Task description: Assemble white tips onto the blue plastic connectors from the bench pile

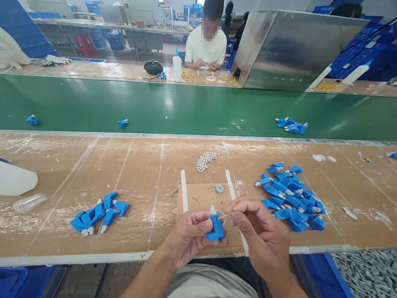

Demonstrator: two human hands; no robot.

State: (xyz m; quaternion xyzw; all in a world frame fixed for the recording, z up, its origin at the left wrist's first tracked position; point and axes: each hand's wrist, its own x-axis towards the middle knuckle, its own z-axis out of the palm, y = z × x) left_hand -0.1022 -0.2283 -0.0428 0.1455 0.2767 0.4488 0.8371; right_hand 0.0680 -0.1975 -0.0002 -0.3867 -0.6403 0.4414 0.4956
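Observation:
A blue part [217,231] with a whitish tip is held between the thumb and fingers of my left hand [194,236]. My right hand [263,231] pinches a thin wooden stick [226,215], whose far end touches the blue part near its top. Beyond the hands, a cardboard sheet [201,196] carries a small light-blue blob [219,188] with another stick by it. A small pile of grey pieces [206,161] lies farther back. Many blue parts [291,198] are heaped to the right, and a smaller group [99,213] lies to the left.
Behind the brown table [139,165] runs a green belt [155,103] carrying a few blue parts. A person [206,45] sits across it near a white bottle [177,67]. A clear plastic tube [30,203] lies left; a bin of grey pieces [366,269] is lower right.

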